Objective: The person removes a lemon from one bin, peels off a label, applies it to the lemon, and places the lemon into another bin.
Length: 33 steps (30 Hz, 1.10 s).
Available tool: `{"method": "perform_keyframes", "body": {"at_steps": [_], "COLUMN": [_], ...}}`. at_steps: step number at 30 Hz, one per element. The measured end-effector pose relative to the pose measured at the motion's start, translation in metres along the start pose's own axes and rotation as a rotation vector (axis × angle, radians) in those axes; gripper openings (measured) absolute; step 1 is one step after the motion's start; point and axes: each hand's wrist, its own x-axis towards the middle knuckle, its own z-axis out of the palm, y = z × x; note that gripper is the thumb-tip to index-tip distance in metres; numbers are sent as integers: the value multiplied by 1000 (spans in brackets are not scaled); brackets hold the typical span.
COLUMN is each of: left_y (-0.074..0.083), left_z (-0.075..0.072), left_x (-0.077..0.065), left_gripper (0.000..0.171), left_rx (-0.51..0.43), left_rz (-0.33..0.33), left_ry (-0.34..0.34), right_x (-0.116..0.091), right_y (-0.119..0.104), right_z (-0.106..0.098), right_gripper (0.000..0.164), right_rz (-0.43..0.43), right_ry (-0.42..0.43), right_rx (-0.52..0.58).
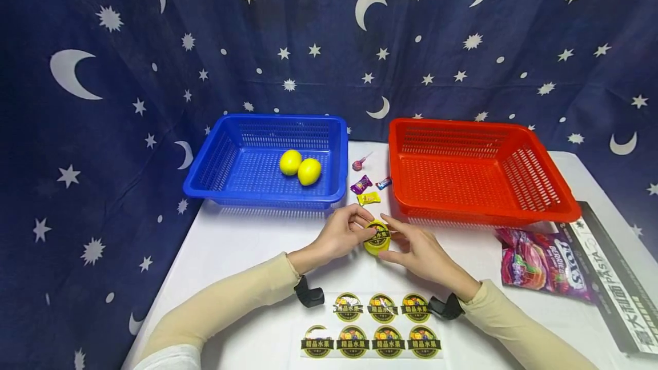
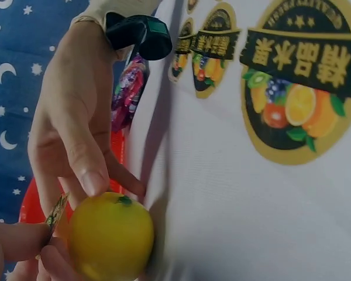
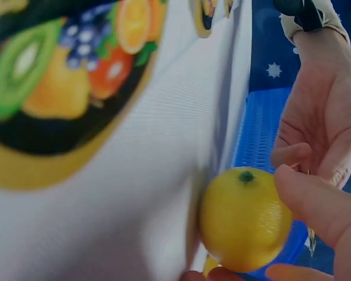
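My left hand [image 1: 339, 234] pinches a round black-and-gold fruit sticker [image 1: 379, 233] between thumb and fingers. In the left wrist view the sticker [image 2: 57, 215] is seen nearly edge-on, close beside a yellow lemon [image 2: 111, 240] with a green stem end. The right hand [image 1: 424, 251] holds that lemon near the table, thumb on one side and fingers on the other. In the right wrist view the lemon [image 3: 245, 219] has its stem end upward, and the right thumb [image 3: 313, 199] lies against its side. From the head view, the sticker overlaps most of the lemon.
A blue basket [image 1: 267, 194] with two lemons [image 1: 309, 172] stands back left, a red basket [image 1: 483, 213] back right. Several wrapped candies [image 1: 361, 184] lie between them. Sheeted stickers [image 1: 352, 342] lie in front; a candy bag [image 1: 545, 261] and a pasta box [image 1: 606, 284] are at right.
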Motion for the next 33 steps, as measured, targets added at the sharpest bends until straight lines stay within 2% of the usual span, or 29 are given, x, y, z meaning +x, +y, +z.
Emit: {"method": "perform_keyframes", "body": {"at_steps": [5,13,17,19,21,24,26,29,33], "left_y": [-2,-7,-6,-7,-8,-11,-13,-17,-19], "left_z": [2,6,6,6,5,4,2,0,-2], "left_x": [2,2,2,1,1,1,1,0,0], "left_gripper": [17,13,9,8,9,11,13,16,21], "left_rx": [77,208,355,425,465,476,462,434,409], "left_rz": [39,97,188,236,269,286,283,257,231], "left_ry": [6,50,95,121,144,158,156,144,118], "right_x": [3,3,4,4,5,8,11,12,11], "right_y": [4,4,4,3,2,1,2,3,5], "right_z": [5,7,3,0,-2,-2,0,2,2], "right_gripper": [67,66,69,68,60,41,31,26,25], "right_rz": [1,-4,-1,8,6,-34,-66,-86,-70], "right_ry": [17,41,24,46,88,150,161,163,167], "right_rx": [1,-18,-30,2,48,92,88,85,119]}}
